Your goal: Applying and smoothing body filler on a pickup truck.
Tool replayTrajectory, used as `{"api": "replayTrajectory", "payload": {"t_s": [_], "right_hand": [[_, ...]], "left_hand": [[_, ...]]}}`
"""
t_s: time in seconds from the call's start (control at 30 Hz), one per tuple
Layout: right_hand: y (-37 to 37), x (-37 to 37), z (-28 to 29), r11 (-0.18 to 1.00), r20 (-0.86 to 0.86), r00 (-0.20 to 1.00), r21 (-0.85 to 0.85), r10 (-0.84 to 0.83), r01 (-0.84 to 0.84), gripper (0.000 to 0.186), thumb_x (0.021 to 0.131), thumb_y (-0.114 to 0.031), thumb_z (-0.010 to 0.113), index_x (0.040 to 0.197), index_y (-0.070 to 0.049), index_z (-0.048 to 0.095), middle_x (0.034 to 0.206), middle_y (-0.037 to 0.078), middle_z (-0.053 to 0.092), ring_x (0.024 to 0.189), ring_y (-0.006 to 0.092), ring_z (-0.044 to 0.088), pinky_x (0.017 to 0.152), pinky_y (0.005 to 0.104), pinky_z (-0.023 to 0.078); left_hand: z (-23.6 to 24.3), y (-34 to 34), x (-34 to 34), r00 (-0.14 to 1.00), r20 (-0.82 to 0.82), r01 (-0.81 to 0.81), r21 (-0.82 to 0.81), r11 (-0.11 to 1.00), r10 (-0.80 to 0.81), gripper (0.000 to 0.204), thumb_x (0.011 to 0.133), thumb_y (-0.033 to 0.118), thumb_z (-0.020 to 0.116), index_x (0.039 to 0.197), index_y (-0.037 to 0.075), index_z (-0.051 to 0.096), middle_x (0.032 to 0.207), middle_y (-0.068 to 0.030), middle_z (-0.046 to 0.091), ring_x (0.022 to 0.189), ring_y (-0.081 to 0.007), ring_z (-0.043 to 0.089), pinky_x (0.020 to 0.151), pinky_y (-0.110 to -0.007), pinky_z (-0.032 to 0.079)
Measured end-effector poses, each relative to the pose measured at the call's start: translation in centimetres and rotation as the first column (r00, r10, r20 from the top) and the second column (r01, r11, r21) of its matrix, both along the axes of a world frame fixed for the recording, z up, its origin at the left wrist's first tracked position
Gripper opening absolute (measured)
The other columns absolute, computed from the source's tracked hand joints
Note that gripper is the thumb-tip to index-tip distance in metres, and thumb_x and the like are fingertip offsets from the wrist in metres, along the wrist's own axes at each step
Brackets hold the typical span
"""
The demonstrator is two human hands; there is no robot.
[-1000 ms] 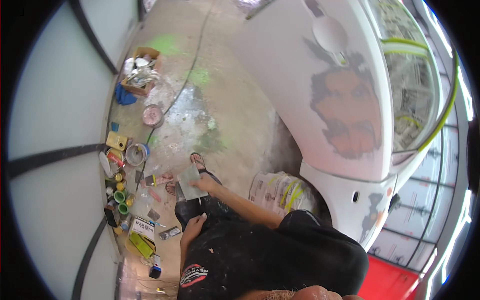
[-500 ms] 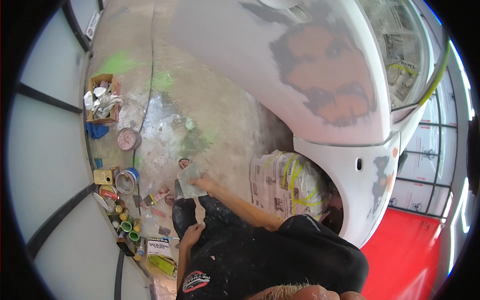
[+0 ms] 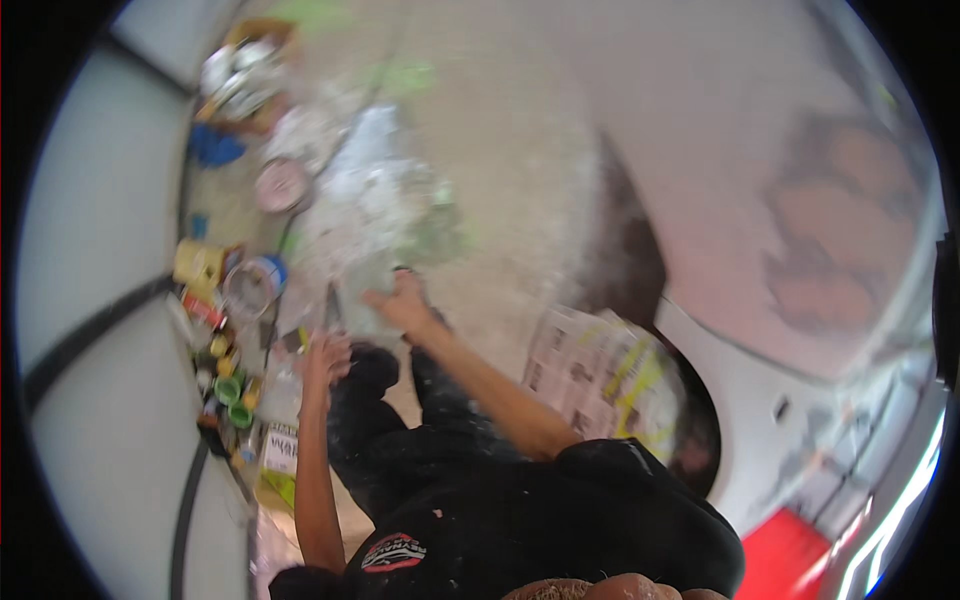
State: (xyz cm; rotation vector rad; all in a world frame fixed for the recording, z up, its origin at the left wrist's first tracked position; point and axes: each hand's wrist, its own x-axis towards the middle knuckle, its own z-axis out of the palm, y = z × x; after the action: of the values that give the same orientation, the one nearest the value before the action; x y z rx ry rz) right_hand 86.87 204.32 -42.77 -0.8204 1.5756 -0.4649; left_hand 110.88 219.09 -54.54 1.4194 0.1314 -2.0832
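A stained concrete floor point(image 3: 500, 180) spreads through the middle, patched with green and whitish marks. The pale car body point(image 3: 690, 120) fills the upper right, its panel carrying blurred grey and pinkish-brown patches. Grey wall panels point(image 3: 100, 260) divided by black strips run down the left, and a red surface point(image 3: 775, 560) shows at the lower right. The person wears a black shirt point(image 3: 560, 510) and dark trousers point(image 3: 370, 440). Beside the wheel arch sits a newspaper-wrapped bundle point(image 3: 575, 365) with yellow-green tape across it.

Along the wall, from the top down, are a brown carton point(image 3: 270, 35) full of crumpled white and grey material, a blue cloth point(image 3: 215, 147), a pink-topped tub point(image 3: 281, 186), a yellow can point(image 3: 197, 262) and, just beside it, a blue-sided bucket point(image 3: 274, 270).

The pale plate point(image 3: 358, 318) lies above the floor ahead of the person's knees; its edges blur into the concrete. The right hand point(image 3: 403, 304) grips it at its right side, thumb across the face. The left hand point(image 3: 327, 358), near the plate's lower left, has its fingers curled around a slim grey blade point(image 3: 333, 298) that points away from the person. Smaller than the bucket, two green cups point(image 3: 228, 389) stand near the wall
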Motion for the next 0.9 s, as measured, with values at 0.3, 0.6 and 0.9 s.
{"api": "replayTrajectory", "payload": {"t_s": [0.3, 0.6, 0.9], "right_hand": [[-10.2, 7.7, -11.9, 0.975, 0.389, 0.899, 0.013, 0.200, -0.223, 0.022, 0.090, -0.017, 0.073, 0.103, 0.001, 0.072, 0.090, 0.005, 0.072, 0.078, 0.0095, 0.065, 0.065, 0.0288, 0.052], [-12.4, 14.0, -18.6, 0.907, 0.633, 0.666, -0.157, 0.396, -0.390, 0.019, 0.092, -0.014, 0.071, 0.107, -0.002, 0.071, 0.096, 0.006, 0.074, 0.081, 0.0096, 0.068, 0.073, 0.0274, 0.055], [-10.8, 16.8, -19.0, 0.604, 0.488, 0.390, -0.428, 0.781, -0.673, 0.022, 0.090, -0.016, 0.073, 0.108, -0.003, 0.072, 0.097, 0.004, 0.074, 0.083, 0.0083, 0.067, 0.076, 0.0270, 0.054]], "left_hand": [[-1.0, -16.2, 3.6, 0.971, 0.153, -0.117, -0.370, 0.922, 0.185, 0.042, 0.099, 0.041, 0.060, 0.126, 0.010, 0.057, 0.104, -0.0010, 0.066, 0.082, -0.0099, 0.064, 0.063, -0.029, 0.054], [-6.4, -15.1, 8.6, 0.939, 0.138, -0.205, -0.509, 0.836, 0.314, 0.047, 0.095, 0.037, 0.066, 0.129, 0.006, 0.055, 0.111, -0.0045, 0.065, 0.093, -0.0125, 0.064, 0.069, -0.031, 0.055], [-7.2, -9.5, 10.5, 0.917, 0.241, -0.059, -0.707, 0.704, 0.319, 0.042, 0.095, 0.018, 0.059, 0.134, 0.003, 0.054, 0.124, -0.0061, 0.062, 0.113, -0.0150, 0.060, 0.097, -0.032, 0.048]]}}
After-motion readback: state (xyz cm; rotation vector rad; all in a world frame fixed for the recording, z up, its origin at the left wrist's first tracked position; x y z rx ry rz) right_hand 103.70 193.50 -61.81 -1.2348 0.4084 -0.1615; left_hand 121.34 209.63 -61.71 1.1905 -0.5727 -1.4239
